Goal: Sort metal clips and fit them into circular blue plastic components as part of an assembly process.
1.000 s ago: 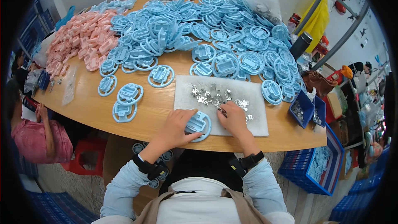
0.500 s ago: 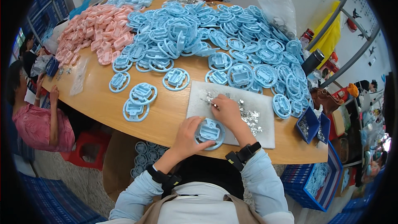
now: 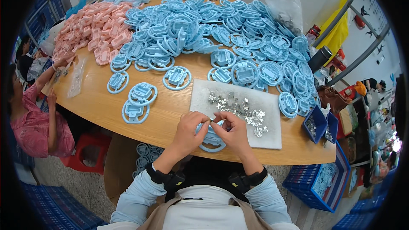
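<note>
My left hand [image 3: 190,128] and my right hand [image 3: 232,133] meet fingertip to fingertip just above a light blue round plastic part [image 3: 211,142] at the table's near edge. Both are closed in a pinch, and what lies between the fingers is too small to make out. The fingers partly cover the blue part, which has a ring rim and a raised box-like middle. Beyond the hands, small shiny metal pieces [image 3: 255,117] are scattered over a white foam sheet [image 3: 272,138].
A large heap of blue parts [image 3: 170,30] and pink parts [image 3: 96,27] covers the far table. Loose blue parts [image 3: 135,111] lie left of the foam. Two blue bins [image 3: 314,124] stand at the right edge. Co-workers sit across and at the left, one in a pink shirt [image 3: 38,123].
My right hand has come back from the metal pieces to meet my left hand over the blue part. My left hand has let go of its rim. The left co-worker's arm now reaches toward the pink heap.
</note>
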A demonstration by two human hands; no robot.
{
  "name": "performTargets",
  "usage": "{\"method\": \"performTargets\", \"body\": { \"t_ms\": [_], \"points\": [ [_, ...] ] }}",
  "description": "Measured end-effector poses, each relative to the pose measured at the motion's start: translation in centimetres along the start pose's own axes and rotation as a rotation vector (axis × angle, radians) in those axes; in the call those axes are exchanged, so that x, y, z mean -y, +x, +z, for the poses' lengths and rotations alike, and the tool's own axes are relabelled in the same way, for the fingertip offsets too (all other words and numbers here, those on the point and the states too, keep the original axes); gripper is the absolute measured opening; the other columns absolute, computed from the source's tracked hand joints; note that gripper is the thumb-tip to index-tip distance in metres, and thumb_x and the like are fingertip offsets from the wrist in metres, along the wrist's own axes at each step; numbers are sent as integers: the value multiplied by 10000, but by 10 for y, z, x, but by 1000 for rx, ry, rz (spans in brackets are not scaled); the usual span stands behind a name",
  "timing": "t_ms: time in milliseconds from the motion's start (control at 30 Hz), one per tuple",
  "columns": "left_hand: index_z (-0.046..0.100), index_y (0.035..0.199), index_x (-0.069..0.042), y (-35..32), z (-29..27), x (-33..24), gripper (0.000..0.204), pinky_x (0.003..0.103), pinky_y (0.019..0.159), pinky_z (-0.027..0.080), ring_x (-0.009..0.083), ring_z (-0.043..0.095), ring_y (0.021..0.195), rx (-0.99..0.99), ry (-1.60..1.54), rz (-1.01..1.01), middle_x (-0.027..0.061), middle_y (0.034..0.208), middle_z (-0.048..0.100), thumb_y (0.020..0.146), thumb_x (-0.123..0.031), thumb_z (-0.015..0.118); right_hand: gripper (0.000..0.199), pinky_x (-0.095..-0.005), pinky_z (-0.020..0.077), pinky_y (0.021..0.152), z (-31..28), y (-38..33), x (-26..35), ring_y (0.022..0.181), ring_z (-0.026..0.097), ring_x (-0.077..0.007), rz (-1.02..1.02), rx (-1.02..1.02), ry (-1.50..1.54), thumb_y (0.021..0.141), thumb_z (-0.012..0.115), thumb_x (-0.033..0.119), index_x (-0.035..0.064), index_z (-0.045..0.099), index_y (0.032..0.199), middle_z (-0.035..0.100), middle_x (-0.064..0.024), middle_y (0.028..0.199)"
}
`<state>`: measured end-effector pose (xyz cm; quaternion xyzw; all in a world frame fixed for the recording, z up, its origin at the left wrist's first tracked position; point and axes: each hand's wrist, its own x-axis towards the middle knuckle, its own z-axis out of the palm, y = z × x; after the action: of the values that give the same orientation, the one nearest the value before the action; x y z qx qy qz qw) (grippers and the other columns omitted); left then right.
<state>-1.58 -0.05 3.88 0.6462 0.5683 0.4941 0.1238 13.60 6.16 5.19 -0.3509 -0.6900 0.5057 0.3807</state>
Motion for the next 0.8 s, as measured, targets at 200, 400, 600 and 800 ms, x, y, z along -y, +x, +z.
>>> {"method": "performTargets", "body": {
  "t_ms": [200,400,600,800],
  "points": [
    [595,953,-18,-15,15,-9,258,368,782,418,311,570,884,-63,-38,-50,142,947,600,747,-142,688,131,-199,327,469,-22,0,-7,521,403,-20,-65,78,-89,758,693,53,27,669,884,600,18,732],
    [489,1179,-20,-33,37,-19,651,408,856,380,340,506,1031,-36,396,-49,164,1103,541,650,-271,775,135,-194,303,468,-38,-9,-12,517,369,-19,-12,-27,-89,747,688,35,31,671,881,588,34,729],
    [451,1238,-4,-16,41,-6,725,443,937,365,357,483,1069,166,38,152,175,1146,519,609,-196,757,134,-189,292,471,-52,-19,-18,528,372,-10,27,-74,-33,746,690,32,27,673,879,568,42,715],
    [387,1300,14,-1,21,-1,816,431,982,354,366,492,1082,369,19,185,195,1158,522,613,-188,778,164,-186,293,476,-49,-20,-37,535,378,-16,-58,-22,-7,729,709,40,14,682,889,556,19,839]
  ]
}}
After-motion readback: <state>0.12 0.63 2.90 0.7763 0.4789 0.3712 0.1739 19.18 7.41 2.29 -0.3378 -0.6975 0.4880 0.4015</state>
